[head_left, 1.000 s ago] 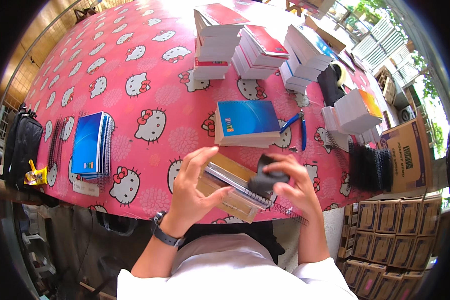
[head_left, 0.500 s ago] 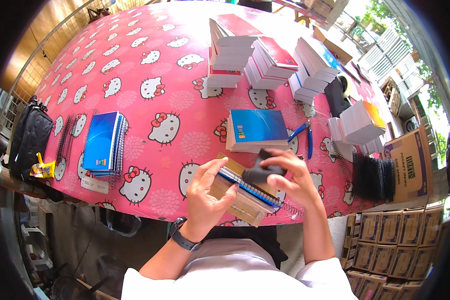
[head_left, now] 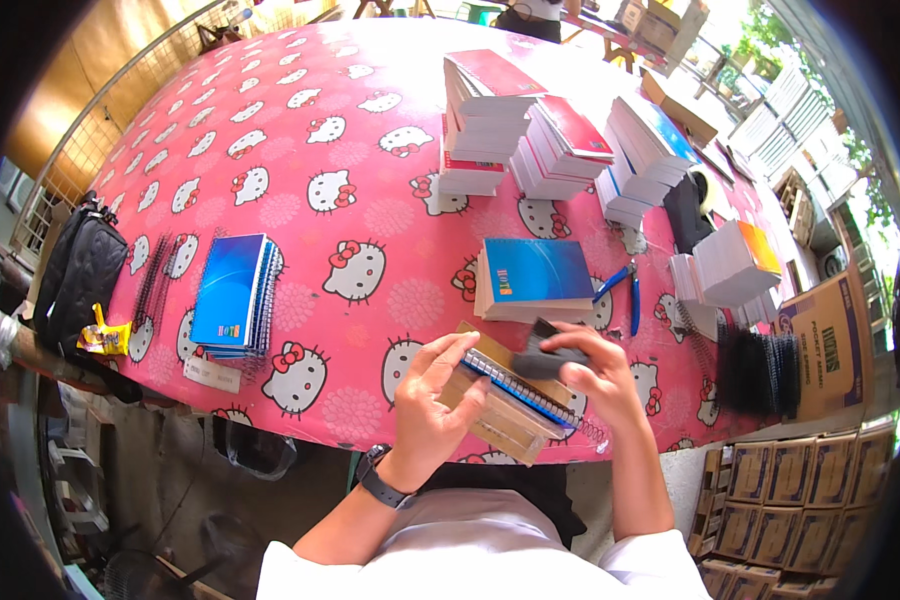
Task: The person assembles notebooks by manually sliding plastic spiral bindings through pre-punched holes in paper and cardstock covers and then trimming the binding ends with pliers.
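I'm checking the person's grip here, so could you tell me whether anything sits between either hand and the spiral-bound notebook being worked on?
Nothing visible does. The left hand lies directly on the spiral-bound notebook, and the right hand presses a dark grey tool onto its wire binding. The blue pliers and the blue-covered notebook stack lie apart, farther back on the table.

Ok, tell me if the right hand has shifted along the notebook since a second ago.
Cannot tell: the right hand is on the black tool at the spiral notebook as before; the camera itself moved.

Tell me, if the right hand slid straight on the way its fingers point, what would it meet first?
The right hand points left, along the spiral-bound notebook. Going straight on, it would probably meet the left hand first, which steadies that notebook; depth is hard to judge.
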A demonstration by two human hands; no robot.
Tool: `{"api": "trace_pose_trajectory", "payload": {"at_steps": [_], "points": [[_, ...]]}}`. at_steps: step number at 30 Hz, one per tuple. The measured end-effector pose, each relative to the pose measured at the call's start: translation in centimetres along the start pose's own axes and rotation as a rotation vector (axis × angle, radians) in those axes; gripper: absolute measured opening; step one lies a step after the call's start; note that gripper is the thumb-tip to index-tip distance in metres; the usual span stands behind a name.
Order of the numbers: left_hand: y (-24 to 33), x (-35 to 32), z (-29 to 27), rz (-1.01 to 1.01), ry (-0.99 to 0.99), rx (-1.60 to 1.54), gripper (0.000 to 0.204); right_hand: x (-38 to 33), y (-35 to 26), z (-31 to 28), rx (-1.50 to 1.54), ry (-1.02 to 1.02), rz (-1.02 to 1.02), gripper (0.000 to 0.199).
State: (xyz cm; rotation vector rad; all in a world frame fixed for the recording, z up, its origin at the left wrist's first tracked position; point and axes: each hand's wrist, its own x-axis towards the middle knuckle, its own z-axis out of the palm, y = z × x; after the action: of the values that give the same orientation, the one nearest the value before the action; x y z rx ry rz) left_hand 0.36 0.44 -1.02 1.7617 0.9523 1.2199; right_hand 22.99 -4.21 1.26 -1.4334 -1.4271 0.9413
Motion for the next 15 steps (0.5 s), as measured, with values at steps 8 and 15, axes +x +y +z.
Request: {"api": "trace_pose_trajectory", "payload": {"at_steps": [8, 15], "points": [[-0.7, 2.1, -1.0, 0.224, -0.061, -0.014, 0.021, -9.3, 4.2, -6.6, -0.764, 0.443, 0.204, 0.061], [4.6, 2.5, 0.5, 0.275, -0.213, -0.062, 0.018, -4.5, -6.6, 1.8, -0.146, 0.290, -0.288, 0.045]]}}
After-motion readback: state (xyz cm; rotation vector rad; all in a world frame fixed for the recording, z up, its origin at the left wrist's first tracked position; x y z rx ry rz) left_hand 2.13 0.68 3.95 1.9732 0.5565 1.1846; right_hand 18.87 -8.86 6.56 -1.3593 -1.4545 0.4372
